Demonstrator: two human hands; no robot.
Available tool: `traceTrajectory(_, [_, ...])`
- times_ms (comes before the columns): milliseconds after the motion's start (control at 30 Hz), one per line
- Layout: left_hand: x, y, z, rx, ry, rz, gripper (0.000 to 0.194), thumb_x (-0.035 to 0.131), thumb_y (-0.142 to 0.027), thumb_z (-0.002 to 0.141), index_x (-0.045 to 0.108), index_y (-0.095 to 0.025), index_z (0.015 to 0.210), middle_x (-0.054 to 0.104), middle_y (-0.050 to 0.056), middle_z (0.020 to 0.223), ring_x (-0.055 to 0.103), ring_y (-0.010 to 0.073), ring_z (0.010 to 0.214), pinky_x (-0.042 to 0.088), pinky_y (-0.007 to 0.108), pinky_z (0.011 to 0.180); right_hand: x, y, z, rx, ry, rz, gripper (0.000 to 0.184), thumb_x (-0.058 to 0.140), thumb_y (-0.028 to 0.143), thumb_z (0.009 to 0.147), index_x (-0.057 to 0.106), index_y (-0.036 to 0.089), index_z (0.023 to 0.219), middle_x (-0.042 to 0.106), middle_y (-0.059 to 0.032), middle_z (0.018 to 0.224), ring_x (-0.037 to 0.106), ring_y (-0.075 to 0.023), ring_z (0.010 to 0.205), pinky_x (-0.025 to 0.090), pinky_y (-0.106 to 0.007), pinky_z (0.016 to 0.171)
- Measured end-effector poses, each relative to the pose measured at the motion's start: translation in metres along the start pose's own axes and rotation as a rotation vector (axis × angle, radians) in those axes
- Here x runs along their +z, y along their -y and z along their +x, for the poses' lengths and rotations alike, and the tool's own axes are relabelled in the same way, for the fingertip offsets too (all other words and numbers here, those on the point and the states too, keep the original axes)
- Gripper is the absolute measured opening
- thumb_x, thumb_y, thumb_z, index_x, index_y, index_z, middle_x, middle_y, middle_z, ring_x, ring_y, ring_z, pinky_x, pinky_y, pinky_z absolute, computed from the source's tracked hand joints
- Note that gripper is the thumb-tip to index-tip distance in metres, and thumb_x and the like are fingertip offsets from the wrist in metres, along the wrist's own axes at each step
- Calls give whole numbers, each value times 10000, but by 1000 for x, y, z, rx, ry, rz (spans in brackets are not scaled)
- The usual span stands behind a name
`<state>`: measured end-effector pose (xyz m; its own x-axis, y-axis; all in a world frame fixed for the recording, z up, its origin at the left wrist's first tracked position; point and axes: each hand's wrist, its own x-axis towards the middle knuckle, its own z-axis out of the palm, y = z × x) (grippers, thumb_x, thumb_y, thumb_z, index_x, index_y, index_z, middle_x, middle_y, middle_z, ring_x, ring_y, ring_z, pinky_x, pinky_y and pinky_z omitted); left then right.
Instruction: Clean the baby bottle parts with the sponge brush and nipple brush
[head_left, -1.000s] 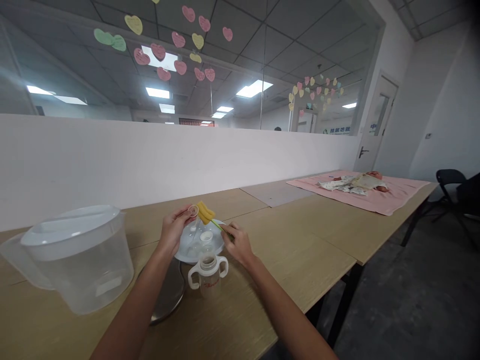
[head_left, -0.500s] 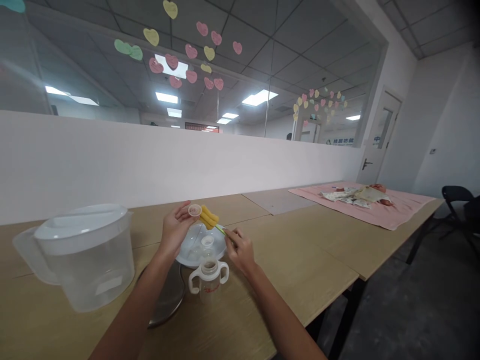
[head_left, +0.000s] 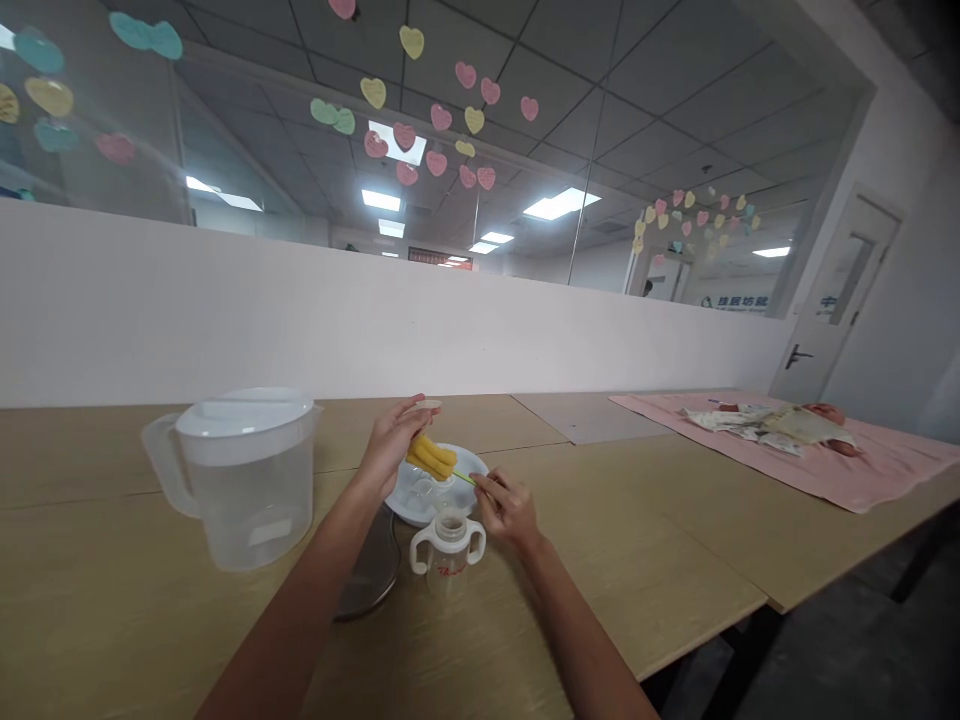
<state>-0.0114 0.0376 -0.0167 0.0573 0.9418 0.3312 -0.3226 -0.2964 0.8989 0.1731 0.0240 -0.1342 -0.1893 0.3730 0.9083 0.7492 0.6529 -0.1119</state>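
Pink cloth [head_left: 892, 470], spread over the table [head_left: 600, 540], right of frame; on it, a doll [head_left: 817, 425] and pale patterned clothes [head_left: 739, 422].
Grey mat [head_left: 589, 420], flat, just left of the cloth.
White wall [head_left: 450, 330], low, across the middle.
Window [head_left: 536, 245], above it, bearing heart-shaped notes [head_left: 412, 42], pink, yellow, green and blue.
White door [head_left: 814, 375], lever handle [head_left: 799, 355], right.

Two hands [head_left: 392, 445] [head_left: 508, 508], one brush [head_left: 431, 457] — one bottle [head_left: 448, 552], one pitcher [head_left: 247, 490]
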Motion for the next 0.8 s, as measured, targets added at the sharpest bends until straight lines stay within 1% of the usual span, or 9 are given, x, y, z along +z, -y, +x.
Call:
traceTrajectory(233, [0,5,1,57,35,135,542,611,-400,677,510,-119,1130,659,116,972,584,201,941,424,329,835,-1,1,0,82,-75,2,252,434,219,831,638,153,964,578,-53,729,523,-82,587,398,-178,532])
traceTrajectory(333, [1,2,0,83,47,181,536,581,-399,695,496,-129,1150,667,103,947,584,201,947,418,337,849,-2,2,0,124,-113,46,260,428,230,834,632,154,976,574,-56,742,531,-89,607,410,-183,548])
traceTrajectory(400, [2,-1,-2,97,43,213,527,572,-373,702,481,-138,1166,667,95,949,588,190,937,415,335,855,-4,4,1,181,-151,75,264,424,240,836,630,148,972,576,-58,754,533,-91,609,412,-182,545])
traceTrajectory(467, [3,-7,-4,111,46,262,531,567,-353,707,459,-141,1182,665,95,949,602,176,889,425,336,839,-6,5,2,246,-185,78,270,417,252,837,629,139,961,580,-63,766,536,-96,619,412,-184,551])
traceTrajectory(533, [3,-12,-7,122,73,343,543,566,-351,706,441,-140,1191,666,97,922,617,165,792,454,337,778,-7,6,4,319,-191,44,285,403,264,839,627,133,957,584,-65,776,541,-105,643,410,-189,571])
traceTrajectory(600, [1,-18,-10,136,122,456,544,576,-345,693,446,-143,1181,663,91,875,615,159,699,481,322,684,-7,4,6,420,-159,-18,299,385,268,841,621,136,970,588,-64,794,546,-112,672,403,-194,597])
traceTrajectory(633, [1,-20,-12,149,145,517,538,584,-333,684,454,-149,1173,659,84,855,613,159,674,486,310,644,-6,3,7,476,-123,-57,299,383,265,838,619,143,975,590,-61,809,549,-116,692,398,-196,611])
traceTrajectory(700, [1,-25,-15,182,180,636,524,599,-303,665,472,-169,1156,648,67,836,615,161,664,486,286,599,-4,0,9,583,-12,-139,286,391,250,826,621,164,974,593,-52,841,554,-124,731,384,-199,630])
traceTrajectory(800, [3,-32,-21,225,196,779,499,604,-274,656,490,-203,1137,629,40,841,626,158,680,480,259,592,-1,-4,11,710,181,-247,273,407,211,802,627,182,961,591,-47,875,557,-134,767,363,-204,636])
